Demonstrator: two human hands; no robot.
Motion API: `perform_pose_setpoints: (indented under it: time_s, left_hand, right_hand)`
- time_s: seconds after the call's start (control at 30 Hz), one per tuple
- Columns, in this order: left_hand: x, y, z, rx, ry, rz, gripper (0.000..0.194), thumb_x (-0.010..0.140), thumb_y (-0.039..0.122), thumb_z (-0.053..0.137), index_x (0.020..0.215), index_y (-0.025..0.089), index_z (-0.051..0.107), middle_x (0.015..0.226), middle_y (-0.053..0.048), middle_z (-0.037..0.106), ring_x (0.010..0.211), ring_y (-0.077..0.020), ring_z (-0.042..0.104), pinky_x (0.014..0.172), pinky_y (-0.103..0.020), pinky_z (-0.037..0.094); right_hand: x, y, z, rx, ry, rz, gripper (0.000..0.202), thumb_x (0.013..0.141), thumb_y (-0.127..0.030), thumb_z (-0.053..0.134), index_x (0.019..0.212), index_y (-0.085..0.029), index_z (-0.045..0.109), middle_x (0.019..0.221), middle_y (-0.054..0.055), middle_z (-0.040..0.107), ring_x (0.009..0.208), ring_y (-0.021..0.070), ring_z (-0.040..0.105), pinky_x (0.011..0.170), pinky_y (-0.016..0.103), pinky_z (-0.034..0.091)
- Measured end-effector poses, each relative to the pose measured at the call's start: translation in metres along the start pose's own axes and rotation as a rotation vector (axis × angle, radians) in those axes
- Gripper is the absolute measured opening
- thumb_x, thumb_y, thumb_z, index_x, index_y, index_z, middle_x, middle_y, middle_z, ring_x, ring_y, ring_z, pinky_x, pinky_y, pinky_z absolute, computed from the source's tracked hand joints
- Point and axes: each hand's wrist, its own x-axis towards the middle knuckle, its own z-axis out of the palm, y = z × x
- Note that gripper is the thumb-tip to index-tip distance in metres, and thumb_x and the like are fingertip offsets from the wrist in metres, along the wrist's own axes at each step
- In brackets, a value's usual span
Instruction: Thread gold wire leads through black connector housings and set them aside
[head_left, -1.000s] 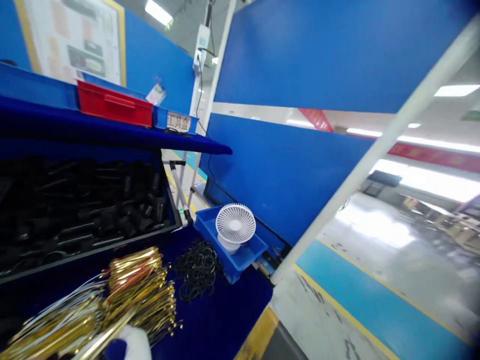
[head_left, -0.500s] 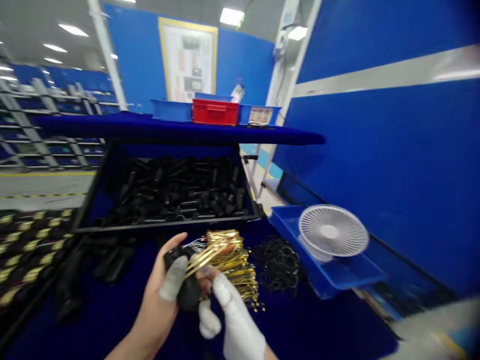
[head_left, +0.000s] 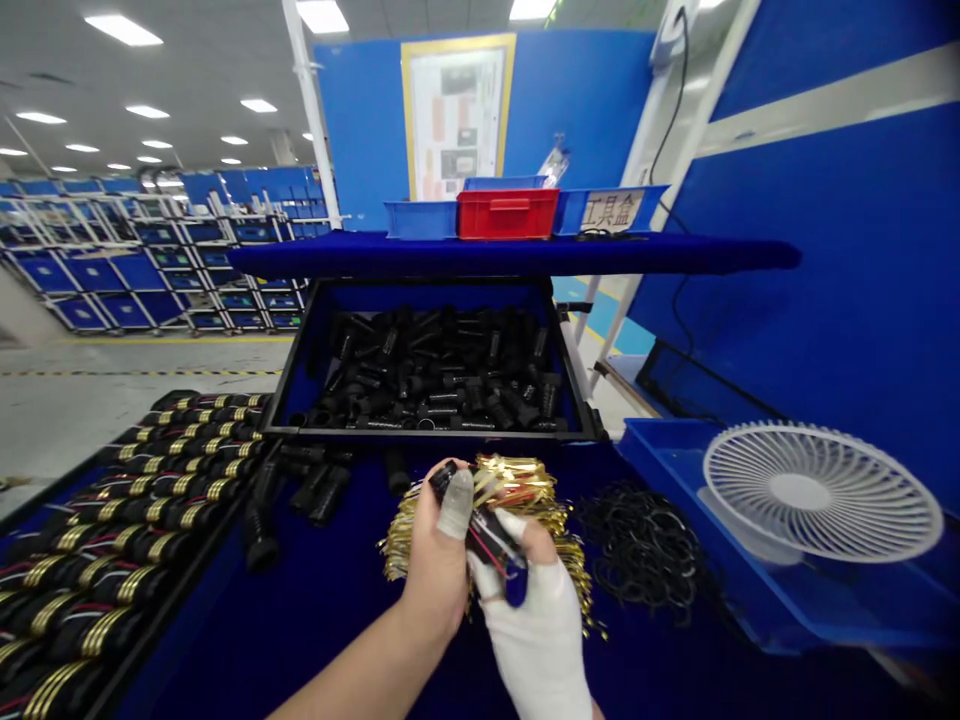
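Note:
My left hand [head_left: 435, 565], with a finger cot on the thumb, and my right hand [head_left: 536, 620], in a white glove, meet above the blue bench. Together they grip a black cylindrical part [head_left: 480, 535] with red and black wires. Right behind my hands lies a heap of gold strips [head_left: 529, 495]. A pile of black rings [head_left: 645, 545] sits to the right of it.
A black bin of black cylinders [head_left: 439, 375] stands behind the bench. A tray of finished black parts with gold bands [head_left: 112, 520] is at the left. A white fan [head_left: 817, 500] sits in a blue tray [head_left: 750, 590] on the right. Red and blue boxes [head_left: 508, 212] rest on the shelf.
The view swung left from the aisle to the bench. Both hands came into sight and now hold the black part closer together, with the gold strip no longer sticking out.

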Motion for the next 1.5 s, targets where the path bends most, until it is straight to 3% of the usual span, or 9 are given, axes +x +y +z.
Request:
perform_pose_setpoints:
  time_s: [0.13, 0.27, 0.43, 0.57, 0.83, 1.0, 1.2, 1.3, 1.5]
  left_hand:
    - [0.004, -0.009, 0.004, -0.106, -0.055, -0.192, 0.054, 0.074, 0.060, 0.077, 0.095, 0.014, 0.058, 0.083, -0.007, 0.069, 0.074, -0.0193, 0.068, 0.062, -0.026, 0.052]
    - [-0.002, -0.005, 0.001, -0.042, -0.053, -0.079, 0.052, 0.075, 0.054, 0.079, 0.106, 0.019, 0.055, 0.087, -0.004, 0.070, 0.071, -0.0160, 0.067, 0.061, -0.023, 0.051]
    - [-0.006, -0.010, -0.006, 0.196, -0.111, -0.020, 0.049, 0.079, 0.050, 0.076, 0.111, 0.022, 0.053, 0.099, -0.005, 0.072, 0.048, -0.0065, 0.057, 0.045, -0.018, 0.040]
    - [-0.002, -0.021, -0.010, 0.190, -0.053, -0.004, 0.043, 0.080, 0.046, 0.077, 0.108, 0.020, 0.058, 0.099, -0.006, 0.073, 0.067, -0.0123, 0.066, 0.060, -0.020, 0.048]
    - [-0.007, -0.029, -0.010, -0.009, 0.059, -0.181, 0.041, 0.074, 0.046, 0.081, 0.098, 0.020, 0.060, 0.086, -0.001, 0.071, 0.074, -0.0160, 0.069, 0.078, -0.029, 0.055]
    - [0.001, -0.013, -0.021, -0.061, -0.073, -0.320, 0.036, 0.079, 0.045, 0.078, 0.093, 0.019, 0.059, 0.077, 0.004, 0.062, 0.056, -0.0051, 0.055, 0.068, -0.024, 0.055]
    - [-0.008, -0.018, -0.019, -0.037, -0.132, -0.547, 0.030, 0.085, 0.036, 0.074, 0.105, 0.018, 0.062, 0.083, -0.001, 0.064, 0.062, -0.0083, 0.058, 0.075, -0.031, 0.058]
    - [-0.017, -0.029, -0.018, -0.092, -0.225, -0.752, 0.037, 0.088, 0.035, 0.070, 0.115, 0.012, 0.061, 0.104, -0.011, 0.068, 0.082, -0.0162, 0.067, 0.091, -0.040, 0.056]
    - [-0.024, -0.045, -0.026, -0.025, -0.161, -0.774, 0.040, 0.087, 0.043, 0.070, 0.115, 0.017, 0.059, 0.100, -0.010, 0.069, 0.072, -0.0139, 0.067, 0.086, -0.039, 0.056]
  right_hand:
    - [-0.004, 0.013, -0.009, -0.314, 0.049, -0.450, 0.037, 0.081, -0.010, 0.063, 0.110, -0.032, 0.067, 0.107, 0.003, 0.062, 0.095, 0.0208, 0.063, 0.083, 0.036, 0.053]
    - [-0.017, 0.009, -0.013, -0.060, -0.033, -0.074, 0.039, 0.088, -0.024, 0.062, 0.127, -0.026, 0.058, 0.115, 0.010, 0.064, 0.104, 0.0248, 0.064, 0.085, 0.038, 0.055]
    - [-0.022, 0.008, -0.010, 0.143, -0.227, 0.382, 0.045, 0.098, -0.051, 0.045, 0.104, -0.012, 0.067, 0.077, 0.011, 0.070, 0.070, 0.0239, 0.068, 0.059, 0.034, 0.056]
    - [-0.019, 0.016, -0.009, -0.248, -0.120, 0.155, 0.040, 0.092, -0.040, 0.054, 0.124, -0.017, 0.063, 0.113, 0.014, 0.072, 0.101, 0.0293, 0.069, 0.087, 0.042, 0.056]
    - [-0.039, 0.024, -0.016, -0.661, -0.259, -0.104, 0.078, 0.078, -0.009, 0.052, 0.153, -0.024, 0.033, 0.123, 0.014, 0.064, 0.095, 0.0277, 0.068, 0.078, 0.037, 0.056]
    - [-0.038, 0.044, -0.076, -0.693, -0.276, -0.170, 0.054, 0.089, -0.008, 0.046, 0.138, -0.031, 0.051, 0.120, 0.007, 0.064, 0.100, 0.0210, 0.066, 0.084, 0.032, 0.053]
    - [-0.011, 0.088, -0.165, -1.174, -0.082, -0.029, 0.026, 0.088, -0.017, 0.056, 0.107, -0.025, 0.070, 0.109, 0.008, 0.063, 0.052, 0.0124, 0.057, 0.045, 0.027, 0.036]
    - [-0.002, 0.097, -0.182, -1.148, -0.035, -0.070, 0.016, 0.090, -0.020, 0.055, 0.098, -0.022, 0.069, 0.108, 0.008, 0.066, 0.063, 0.0161, 0.064, 0.053, 0.028, 0.042]
    - [0.004, 0.083, -0.186, -0.991, 0.146, -0.205, 0.021, 0.094, -0.037, 0.059, 0.101, -0.020, 0.068, 0.093, 0.007, 0.073, 0.084, 0.0224, 0.069, 0.077, 0.034, 0.052]
